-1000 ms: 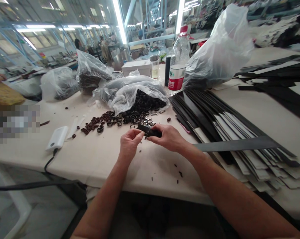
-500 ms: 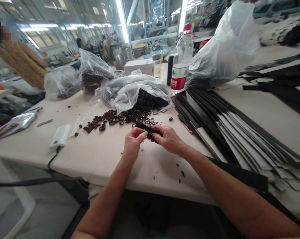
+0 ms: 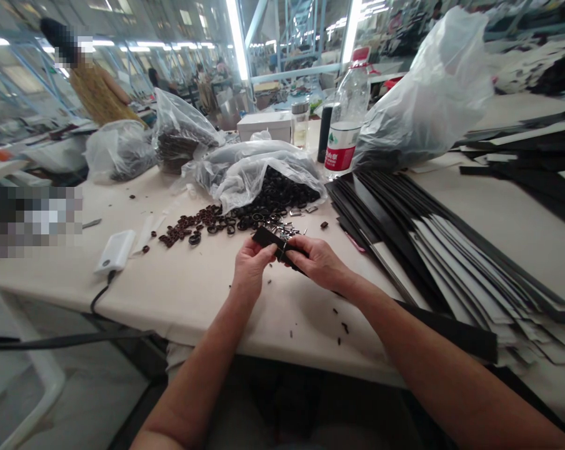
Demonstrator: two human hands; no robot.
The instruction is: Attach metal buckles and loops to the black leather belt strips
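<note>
Far left, beyond the table: co-worker in a yellow patterned top [image 3: 102, 94]. On the table, left end: white power bank [image 3: 115, 253], by the look of it, black cable [image 3: 97, 299] plugged in; mark on its end too small to read. Next, loose brown belt loops [image 3: 182, 226], then black loops [image 3: 287, 187] spilling from a clear plastic bag [image 3: 259, 153]; no print legible on the bag. Small metal loops [image 3: 287, 229] heaped just beyond the hands.

Left hand [image 3: 252, 265]: thumb and fingers pinching the black strap [image 3: 265, 237] near its end. Strap is held between both hands, above the table near its front edge, with a bright metal band [image 3: 284, 247] across it. Right hand [image 3: 324, 262]: pinching the strap just right of the band; some fingertips hidden.

Step in hand, my read: seating the band on the strap. Calls for a firm pinch, strap flat, band square.

Right of that: plastic bottle [image 3: 345, 134], red cap, red-and-white label [image 3: 340, 157] with white Chinese characters; looks like Nongfu Spring, can't read it in full. Far right: stack of black strips [image 3: 432, 250] with pale undersides, no writing visible.
</note>
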